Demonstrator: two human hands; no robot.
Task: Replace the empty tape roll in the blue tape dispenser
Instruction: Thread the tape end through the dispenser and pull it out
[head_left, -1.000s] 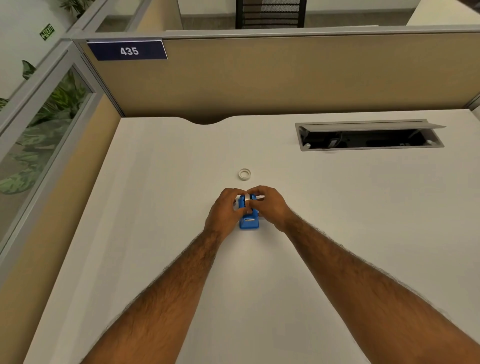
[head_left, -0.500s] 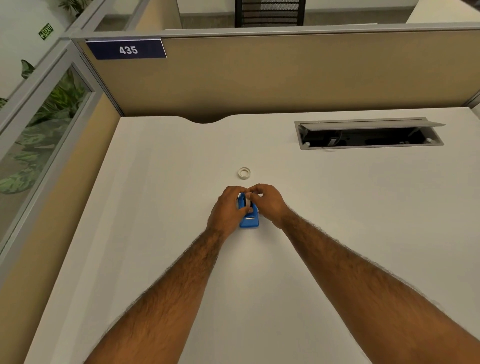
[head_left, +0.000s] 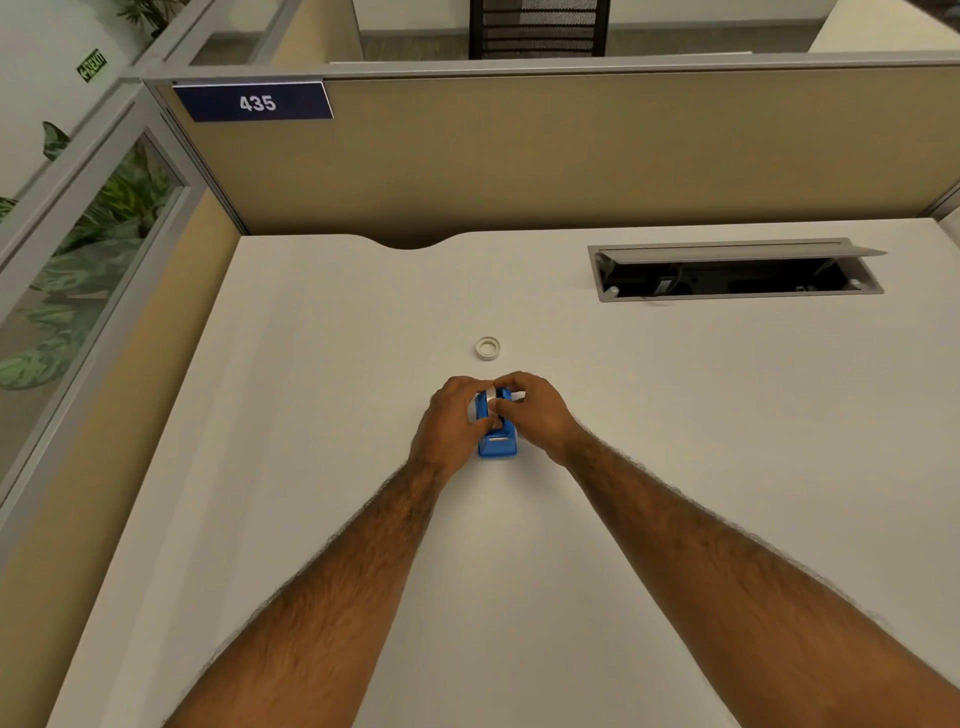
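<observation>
A wide white counter (head_left: 322, 467) filled most of the view, backed by a tan cubicle partition (head_left: 571, 156) that carried a dark blue sign (head_left: 253, 102) reading 435. A glass side panel (head_left: 78, 270) stood along the left, with green plant leaves behind it. Set into the counter at the far right was a cable tray (head_left: 735, 273) with its grey lid propped open. Two bare forearms reached in from the bottom edge and met near the middle of the counter. The left hand (head_left: 449, 426) was cupped against the left side of the blue tape dispenser (head_left: 497, 444), which sat on the counter. The right hand (head_left: 535, 410) curled over the dispenser's top from the right, its fingertips pinched on a whitish tape roll (head_left: 483, 408) seated in the dispenser. A small empty tape core (head_left: 487, 347) lay flat on the counter just beyond the hands, apart from them.
</observation>
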